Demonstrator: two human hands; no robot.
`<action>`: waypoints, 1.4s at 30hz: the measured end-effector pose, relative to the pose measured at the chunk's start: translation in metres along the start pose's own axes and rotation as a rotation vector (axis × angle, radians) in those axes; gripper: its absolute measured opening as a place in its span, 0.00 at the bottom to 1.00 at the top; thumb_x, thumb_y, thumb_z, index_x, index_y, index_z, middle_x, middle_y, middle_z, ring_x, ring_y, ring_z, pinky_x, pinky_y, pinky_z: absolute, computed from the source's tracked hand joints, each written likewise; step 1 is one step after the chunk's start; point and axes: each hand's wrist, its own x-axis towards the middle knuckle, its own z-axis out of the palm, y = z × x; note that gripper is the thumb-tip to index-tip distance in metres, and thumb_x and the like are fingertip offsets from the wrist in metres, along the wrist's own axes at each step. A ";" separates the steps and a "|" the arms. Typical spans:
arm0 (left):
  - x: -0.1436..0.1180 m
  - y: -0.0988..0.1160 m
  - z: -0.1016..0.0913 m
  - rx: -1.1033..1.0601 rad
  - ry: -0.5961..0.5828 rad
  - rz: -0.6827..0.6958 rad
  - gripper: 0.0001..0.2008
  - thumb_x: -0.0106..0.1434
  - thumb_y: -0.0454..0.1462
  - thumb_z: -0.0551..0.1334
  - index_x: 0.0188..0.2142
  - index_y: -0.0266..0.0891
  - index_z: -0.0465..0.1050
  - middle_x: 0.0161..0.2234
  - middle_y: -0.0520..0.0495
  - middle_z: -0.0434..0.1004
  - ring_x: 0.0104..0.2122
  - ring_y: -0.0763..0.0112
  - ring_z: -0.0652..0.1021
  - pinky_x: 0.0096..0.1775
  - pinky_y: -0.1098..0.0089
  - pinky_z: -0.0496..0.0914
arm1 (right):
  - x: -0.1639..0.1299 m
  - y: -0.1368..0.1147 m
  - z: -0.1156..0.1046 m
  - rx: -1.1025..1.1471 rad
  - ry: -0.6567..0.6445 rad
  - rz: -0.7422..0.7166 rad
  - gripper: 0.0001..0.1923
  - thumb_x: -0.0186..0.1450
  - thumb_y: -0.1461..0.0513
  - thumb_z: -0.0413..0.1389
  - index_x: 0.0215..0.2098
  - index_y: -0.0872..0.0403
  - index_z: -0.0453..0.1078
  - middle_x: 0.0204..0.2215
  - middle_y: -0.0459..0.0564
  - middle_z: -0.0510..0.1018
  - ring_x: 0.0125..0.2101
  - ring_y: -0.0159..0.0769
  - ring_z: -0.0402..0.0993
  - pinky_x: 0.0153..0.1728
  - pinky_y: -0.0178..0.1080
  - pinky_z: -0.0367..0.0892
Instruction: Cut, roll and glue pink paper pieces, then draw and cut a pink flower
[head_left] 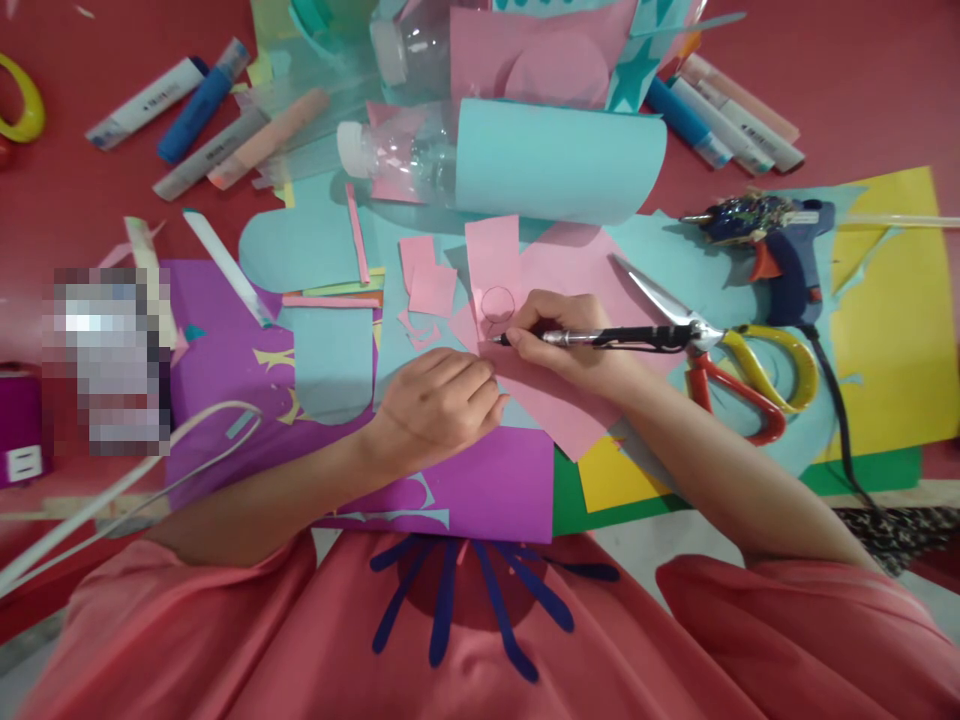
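My right hand (562, 335) is closed round a black pen with a clear grip (622, 338), its tip down on a pink paper strip (491, 245). A circle is drawn on that strip, with a second curved line just below it. Beside it, my left hand (442, 405) lies with curled fingers at the strip's lower end, pressing on the pink paper; its fingertips are partly hidden. Under my right hand spreads a larger pink sheet (574, 250). Small pink paper pieces (433, 288) lie to the left of the strip. Scissors with yellow and red handles (705, 335) rest partly opened by my right forearm.
A plastic bottle wrapped in light blue paper (555, 160) lies beyond my hands. To the right is a blue glue gun (787, 250) with its cord. Markers (202, 100) lie at both sides. Purple card (487, 480) and blue cut-outs (334, 360) cover the near left.
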 end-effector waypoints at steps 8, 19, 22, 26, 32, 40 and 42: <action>0.001 0.000 -0.001 0.026 0.004 -0.007 0.13 0.65 0.32 0.58 0.24 0.37 0.73 0.22 0.51 0.76 0.25 0.69 0.76 0.30 0.67 0.71 | 0.000 0.003 0.003 -0.053 0.033 0.002 0.11 0.63 0.62 0.54 0.24 0.51 0.59 0.19 0.41 0.65 0.20 0.28 0.57 0.23 0.37 0.55; -0.001 -0.016 0.001 -0.177 -0.010 -0.095 0.14 0.65 0.33 0.55 0.25 0.39 0.74 0.25 0.52 0.79 0.26 0.71 0.78 0.31 0.68 0.71 | 0.000 0.001 -0.001 0.010 -0.041 -0.005 0.12 0.61 0.63 0.55 0.22 0.51 0.59 0.19 0.42 0.68 0.21 0.28 0.59 0.22 0.35 0.54; -0.001 -0.026 0.005 -0.216 0.030 -0.266 0.13 0.66 0.32 0.54 0.31 0.38 0.77 0.30 0.50 0.83 0.31 0.70 0.80 0.36 0.69 0.73 | 0.001 0.001 -0.001 0.008 -0.061 -0.020 0.11 0.62 0.61 0.55 0.23 0.51 0.60 0.19 0.42 0.68 0.20 0.27 0.60 0.22 0.36 0.54; -0.002 -0.032 0.010 -0.139 -0.029 -0.281 0.11 0.68 0.35 0.56 0.42 0.38 0.78 0.41 0.46 0.83 0.41 0.66 0.81 0.42 0.66 0.74 | 0.002 0.002 -0.002 0.005 -0.097 0.004 0.12 0.61 0.61 0.56 0.22 0.52 0.60 0.17 0.40 0.65 0.19 0.26 0.55 0.20 0.36 0.51; -0.004 -0.033 0.009 -0.115 -0.166 -0.245 0.13 0.67 0.39 0.57 0.47 0.39 0.77 0.46 0.43 0.81 0.46 0.60 0.79 0.43 0.61 0.74 | 0.000 0.002 -0.002 0.016 -0.119 0.020 0.13 0.61 0.62 0.56 0.21 0.52 0.59 0.18 0.41 0.66 0.20 0.26 0.55 0.22 0.35 0.52; -0.003 -0.030 0.008 -0.112 -0.174 -0.256 0.14 0.67 0.33 0.55 0.47 0.39 0.77 0.46 0.42 0.80 0.46 0.59 0.78 0.43 0.59 0.73 | 0.000 0.003 -0.002 0.071 -0.160 0.031 0.10 0.59 0.63 0.56 0.21 0.53 0.62 0.18 0.41 0.65 0.20 0.25 0.56 0.21 0.34 0.51; -0.003 -0.030 0.009 -0.131 -0.179 -0.266 0.14 0.67 0.33 0.55 0.48 0.39 0.76 0.45 0.42 0.80 0.47 0.58 0.78 0.44 0.58 0.73 | 0.001 0.004 -0.002 0.085 -0.165 0.023 0.10 0.59 0.63 0.56 0.21 0.53 0.61 0.18 0.40 0.64 0.20 0.25 0.56 0.20 0.33 0.50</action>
